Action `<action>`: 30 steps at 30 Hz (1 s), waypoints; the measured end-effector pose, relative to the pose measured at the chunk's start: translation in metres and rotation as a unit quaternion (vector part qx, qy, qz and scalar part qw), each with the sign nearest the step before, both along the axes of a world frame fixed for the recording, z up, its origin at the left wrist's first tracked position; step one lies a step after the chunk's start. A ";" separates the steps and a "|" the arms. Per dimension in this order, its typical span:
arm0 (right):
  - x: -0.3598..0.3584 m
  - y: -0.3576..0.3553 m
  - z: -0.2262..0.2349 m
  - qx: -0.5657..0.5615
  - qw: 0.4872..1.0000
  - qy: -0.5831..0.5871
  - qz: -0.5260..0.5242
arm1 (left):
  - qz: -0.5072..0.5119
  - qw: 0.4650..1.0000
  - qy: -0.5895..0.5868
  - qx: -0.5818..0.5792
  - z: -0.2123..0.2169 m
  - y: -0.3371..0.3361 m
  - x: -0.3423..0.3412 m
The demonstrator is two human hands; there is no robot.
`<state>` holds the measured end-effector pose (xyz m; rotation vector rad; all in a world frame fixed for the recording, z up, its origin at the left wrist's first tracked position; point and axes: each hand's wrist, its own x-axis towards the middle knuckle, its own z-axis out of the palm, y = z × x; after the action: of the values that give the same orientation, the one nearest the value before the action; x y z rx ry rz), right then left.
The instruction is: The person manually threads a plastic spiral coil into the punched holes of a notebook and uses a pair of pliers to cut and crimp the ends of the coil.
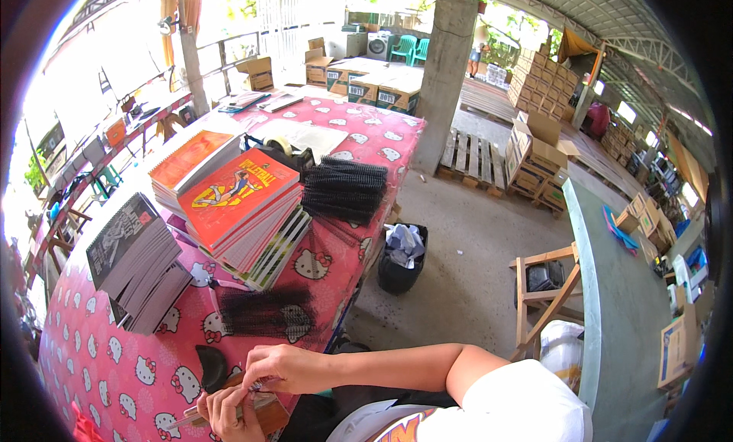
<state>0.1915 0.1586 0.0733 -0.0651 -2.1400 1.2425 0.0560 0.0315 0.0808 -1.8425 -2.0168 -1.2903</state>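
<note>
At the bottom of the head view, my two hands work close together by the near edge of the pink-covered table (pixel 69 358). My left hand (pixel 229 413) is closed around a brown, wood-coloured piece (pixel 270 414), partly hidden by the fingers. A thin pale strip (pixel 182 422) sticks out to its left. My right hand (pixel 279 368) bends over the same spot, fingertips pinched together; what they grip is too small to tell. A black curved object (pixel 211 365) lies just beyond my hands. Behind it is a bundle of black spiral binding coils (pixel 267 314).
Stacks of spiral notebooks with orange (pixel 240 191) and black covers (pixel 130 236) stand on the table. More black coils (pixel 345 188) lie beyond. A bin of crumpled paper (pixel 403 257) stands right of the table, near a wooden trestle (pixel 546 295) and a grey-green tabletop (pixel 611 289).
</note>
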 end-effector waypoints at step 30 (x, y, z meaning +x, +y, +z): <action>-0.002 0.011 0.002 0.055 0.990 -0.101 0.077 | 0.048 0.998 0.036 0.037 -0.013 -0.010 -0.007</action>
<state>0.1892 0.1694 0.0751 0.0239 -2.4238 1.2483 0.0488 0.0217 0.0676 -1.7126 -1.9666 -1.2372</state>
